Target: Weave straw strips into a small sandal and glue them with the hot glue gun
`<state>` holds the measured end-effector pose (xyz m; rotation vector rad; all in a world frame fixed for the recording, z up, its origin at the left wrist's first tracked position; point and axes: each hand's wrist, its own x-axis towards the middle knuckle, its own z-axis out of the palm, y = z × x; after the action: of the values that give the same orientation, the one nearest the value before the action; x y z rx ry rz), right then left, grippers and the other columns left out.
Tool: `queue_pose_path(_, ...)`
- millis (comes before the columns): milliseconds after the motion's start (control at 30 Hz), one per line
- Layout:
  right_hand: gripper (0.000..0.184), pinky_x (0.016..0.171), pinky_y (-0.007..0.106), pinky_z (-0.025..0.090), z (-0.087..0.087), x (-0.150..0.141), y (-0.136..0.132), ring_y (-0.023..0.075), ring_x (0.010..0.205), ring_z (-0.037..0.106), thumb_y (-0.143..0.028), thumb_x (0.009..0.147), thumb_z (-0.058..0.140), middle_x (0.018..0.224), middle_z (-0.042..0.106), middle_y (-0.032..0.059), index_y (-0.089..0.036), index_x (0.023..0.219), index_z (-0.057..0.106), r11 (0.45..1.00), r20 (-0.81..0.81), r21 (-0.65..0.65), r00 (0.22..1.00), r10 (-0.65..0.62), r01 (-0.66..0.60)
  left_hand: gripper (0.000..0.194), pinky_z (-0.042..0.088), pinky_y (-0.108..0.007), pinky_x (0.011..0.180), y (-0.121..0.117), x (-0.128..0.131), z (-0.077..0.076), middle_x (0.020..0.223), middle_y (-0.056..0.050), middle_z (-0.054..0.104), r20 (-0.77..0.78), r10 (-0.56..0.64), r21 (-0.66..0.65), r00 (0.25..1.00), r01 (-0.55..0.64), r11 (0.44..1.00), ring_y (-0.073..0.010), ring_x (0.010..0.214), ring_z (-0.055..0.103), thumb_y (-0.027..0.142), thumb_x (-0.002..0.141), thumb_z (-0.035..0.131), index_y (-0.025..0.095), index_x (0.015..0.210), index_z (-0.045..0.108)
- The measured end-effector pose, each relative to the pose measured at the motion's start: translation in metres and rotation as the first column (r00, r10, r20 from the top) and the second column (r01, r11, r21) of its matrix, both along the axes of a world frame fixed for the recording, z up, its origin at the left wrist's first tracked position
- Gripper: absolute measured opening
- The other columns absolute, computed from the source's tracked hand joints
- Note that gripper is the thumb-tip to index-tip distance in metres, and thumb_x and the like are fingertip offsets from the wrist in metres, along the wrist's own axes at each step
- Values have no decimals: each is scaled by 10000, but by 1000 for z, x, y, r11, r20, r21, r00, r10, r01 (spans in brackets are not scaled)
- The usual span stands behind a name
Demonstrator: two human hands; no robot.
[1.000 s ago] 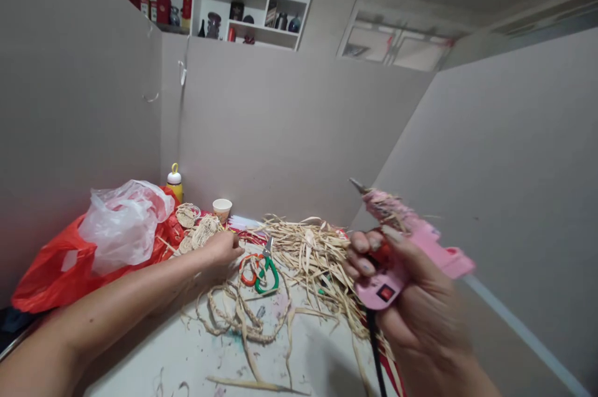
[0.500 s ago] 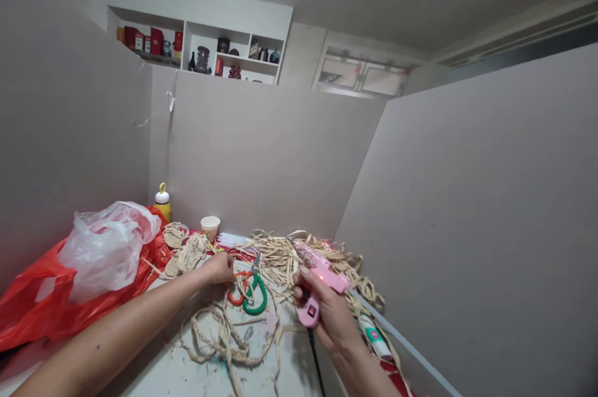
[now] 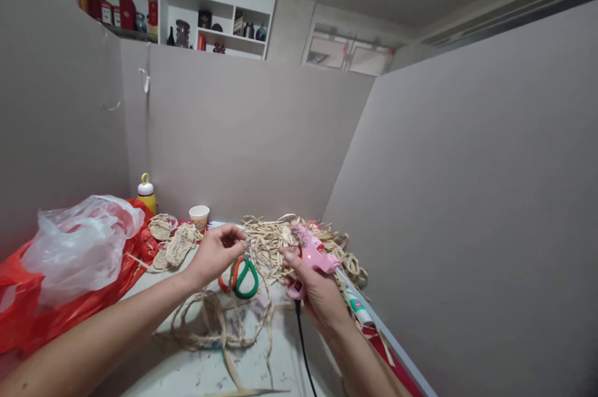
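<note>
My right hand (image 3: 320,297) is wrapped round a pink hot glue gun (image 3: 314,255) with a small light lit on its side. A long glue stick (image 3: 387,334) runs out of its back, and a black cord hangs from the handle. My left hand (image 3: 219,250) pinches what looks like the end of a braided raffia cord (image 3: 233,342) at its fingertips; the grip itself is small and partly hidden. Loops of that cord lie on the white table below. Scissors with orange and green handles (image 3: 247,288) rest just under my left hand, their blades mostly covered.
Loose raffia strips (image 3: 271,238) are heaped at the back. Coiled raffia pieces (image 3: 180,244), a paper cup (image 3: 199,216) and a yellow bottle (image 3: 147,197) stand left. Plastic bags (image 3: 84,235) fill the left side. A white-green tube (image 3: 357,306) lies right. Grey panels (image 3: 243,135) enclose the table.
My left hand has risen off the scissors and come toward the glue gun, its pinch now above the handles. The glue gun stays in my right hand. The view has shifted slightly.
</note>
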<state>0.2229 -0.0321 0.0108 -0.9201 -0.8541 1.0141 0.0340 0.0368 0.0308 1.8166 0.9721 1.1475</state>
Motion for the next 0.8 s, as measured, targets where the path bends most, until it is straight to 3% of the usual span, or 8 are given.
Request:
queue_pose_path(133,288,478,209,407,19,1,-17,85,529,512,-337,666,854,713,628,-22,-165,860,729,998,36,63,999,8,-10,117,433,-243,613,-29,10,22,703,12,593,135,-83,40,987,79,996,-118,641,540,258,767,647,156,803,604)
queue_pose_path(333,250,453,202,352,34,1,-34,86,506,455,-356,682,846,611,565,-35,-191,816,714,994,47,105,999,6,-11,237,373,-222,544,-56,21,42,644,43,527,315,-219,-103,924,262,959,-84,567,452,265,729,720,133,917,662)
queue_pose_path(633,203,462,208,363,32,-1,-45,96,515,462,-349,740,809,628,571,-28,-209,846,707,989,114,134,992,46,-61,229,398,-229,570,-65,20,37,718,-8,638,403,-356,-230,843,470,852,-97,610,506,322,676,799,139,788,717)
queue_pose_path(800,161,471,211,355,26,-6,-45,94,520,434,-340,794,769,618,539,-32,-199,816,696,984,154,141,984,85,-107,171,381,-223,549,-63,18,37,657,17,605,408,-319,-240,855,437,867,-89,576,484,283,667,791,150,739,711)
